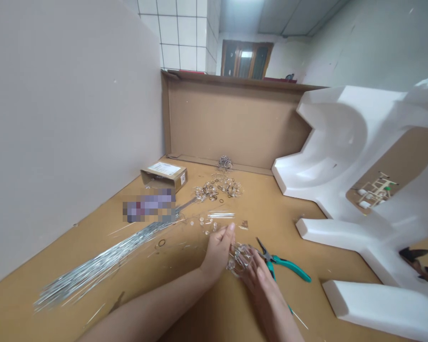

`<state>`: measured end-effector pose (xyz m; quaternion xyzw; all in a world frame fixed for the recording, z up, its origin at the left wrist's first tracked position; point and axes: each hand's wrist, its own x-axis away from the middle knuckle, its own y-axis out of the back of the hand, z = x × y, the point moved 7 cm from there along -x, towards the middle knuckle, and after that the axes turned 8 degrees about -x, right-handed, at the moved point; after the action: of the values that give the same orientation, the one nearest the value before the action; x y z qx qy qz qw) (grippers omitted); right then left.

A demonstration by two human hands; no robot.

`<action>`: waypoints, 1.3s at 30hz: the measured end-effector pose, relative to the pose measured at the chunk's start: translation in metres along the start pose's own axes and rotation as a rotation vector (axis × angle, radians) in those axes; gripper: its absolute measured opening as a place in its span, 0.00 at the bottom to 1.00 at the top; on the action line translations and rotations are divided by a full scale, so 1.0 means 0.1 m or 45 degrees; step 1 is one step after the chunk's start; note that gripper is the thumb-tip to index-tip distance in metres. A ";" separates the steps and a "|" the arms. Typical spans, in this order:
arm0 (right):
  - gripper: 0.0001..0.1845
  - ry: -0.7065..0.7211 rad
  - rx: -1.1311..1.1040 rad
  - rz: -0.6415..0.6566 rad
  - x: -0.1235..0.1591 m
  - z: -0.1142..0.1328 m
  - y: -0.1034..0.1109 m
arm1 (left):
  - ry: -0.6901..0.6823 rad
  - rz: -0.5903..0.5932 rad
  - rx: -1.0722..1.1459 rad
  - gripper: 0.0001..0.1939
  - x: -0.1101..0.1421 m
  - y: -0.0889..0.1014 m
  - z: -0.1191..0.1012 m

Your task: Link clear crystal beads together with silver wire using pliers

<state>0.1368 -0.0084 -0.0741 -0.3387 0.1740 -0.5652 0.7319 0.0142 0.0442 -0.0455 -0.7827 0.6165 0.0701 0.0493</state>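
Note:
Both my hands meet over a small cluster of clear crystal beads on wire on the brown cardboard surface. My left hand rests on the cluster's left side, fingers curled on it. The fingers of my right hand close on the cluster's right side. Green-handled pliers lie just right of my right hand, partly under it. A bundle of thin silver wires stretches to the left of my left forearm.
Loose beads and small rings lie scattered farther back, beside a small cardboard box. White foam packing fills the right side. A cardboard wall stands behind and a grey panel on the left.

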 end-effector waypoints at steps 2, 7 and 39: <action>0.24 -0.014 -0.042 -0.056 -0.04 0.02 0.05 | -0.088 0.033 -0.057 0.24 0.04 -0.02 -0.09; 0.12 0.166 0.135 -0.310 -0.07 0.16 0.29 | -0.140 0.055 -0.088 0.24 0.06 -0.03 -0.15; 0.11 -0.195 -0.312 -0.154 -0.03 -0.03 0.04 | -1.079 0.356 -0.833 0.17 0.47 -0.23 -0.64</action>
<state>0.1374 -0.0057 -0.0793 -0.4774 0.1644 -0.5553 0.6608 0.0502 -0.0056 0.0096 -0.5712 0.5869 0.5726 0.0375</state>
